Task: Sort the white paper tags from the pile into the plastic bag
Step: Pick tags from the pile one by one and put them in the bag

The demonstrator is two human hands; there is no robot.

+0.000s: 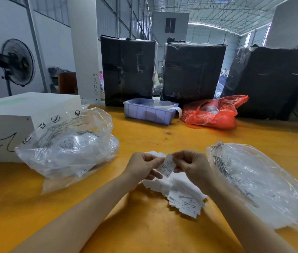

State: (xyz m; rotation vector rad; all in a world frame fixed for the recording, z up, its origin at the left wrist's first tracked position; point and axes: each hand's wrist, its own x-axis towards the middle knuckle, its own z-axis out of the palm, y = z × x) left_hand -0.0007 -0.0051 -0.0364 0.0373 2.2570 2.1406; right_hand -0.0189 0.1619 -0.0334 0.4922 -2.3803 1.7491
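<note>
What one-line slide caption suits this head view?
Both hands pinch an XL tag above the tag pile, between two clear plastic bags.

White XL tag (166, 166) tilted, raised above messy tag pile (181, 194) on yellow surface (144, 225). Clear plastic bag (68, 147) left of pile, tags inside.

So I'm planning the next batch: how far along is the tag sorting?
Partly done. The clear plastic bag on the left already holds some tags. In hand: the left hand and right hand pinch one white tag marked XL. Left: a sizeable pile of tags lies on the yellow table under the hands.
</note>
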